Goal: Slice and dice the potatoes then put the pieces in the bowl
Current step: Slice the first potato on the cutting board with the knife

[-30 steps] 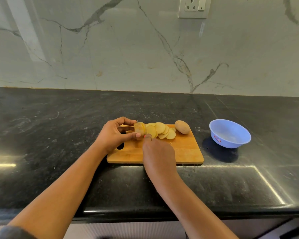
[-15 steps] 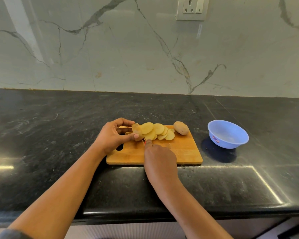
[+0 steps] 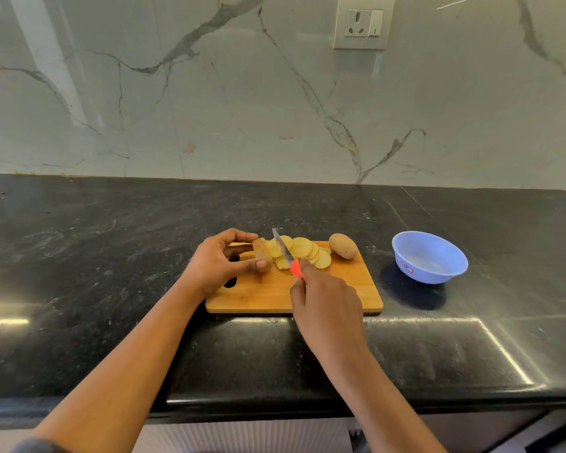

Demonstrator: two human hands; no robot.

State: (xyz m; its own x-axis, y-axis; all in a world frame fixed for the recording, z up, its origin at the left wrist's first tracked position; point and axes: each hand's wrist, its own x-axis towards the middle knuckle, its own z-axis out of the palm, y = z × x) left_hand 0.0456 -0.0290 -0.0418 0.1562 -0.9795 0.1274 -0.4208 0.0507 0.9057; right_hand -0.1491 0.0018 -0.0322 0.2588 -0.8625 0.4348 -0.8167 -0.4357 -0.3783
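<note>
Closest in, the polished front edge of the black stone tabletop (image 3: pixel 438 354) catches a streak of light, and both hands reach in over it. The right hand (image 3: pixel 324 302) is at about 6 o'clock on the wooden cutting board (image 3: pixel 347 289), fingers curled tight round the orange handle of a small knife (image 3: pixel 286 255). The blade points away towards 11 o'clock and runs across the near slices, though I can't tell whether its edge touches them. At 9 o'clock on the board, the left hand (image 3: pixel 214 263) pinches the potato end piece (image 3: pixel 262 255) between thumb and fingertips, holding it on the board just left of the blade. Around the knife, at 12 o'clock on the board, pale round potato slices (image 3: pixel 303 247) lie fanned out and overlapping. Just beside the last of them, at 1 o'clock, a whole unpeeled potato (image 3: pixel 343 245) rests at the board's far right corner. Off the board at 3 o'clock, and apart from it, the light blue plastic bowl (image 3: pixel 428 256) stands upright on the tabletop, a small red-and-blue sticker on its near side. Farthest back rises the white marble wall (image 3: pixel 144 109) with grey veins, and high at 1 o'clock there is a wall socket (image 3: pixel 363 22) with a switch.
</note>
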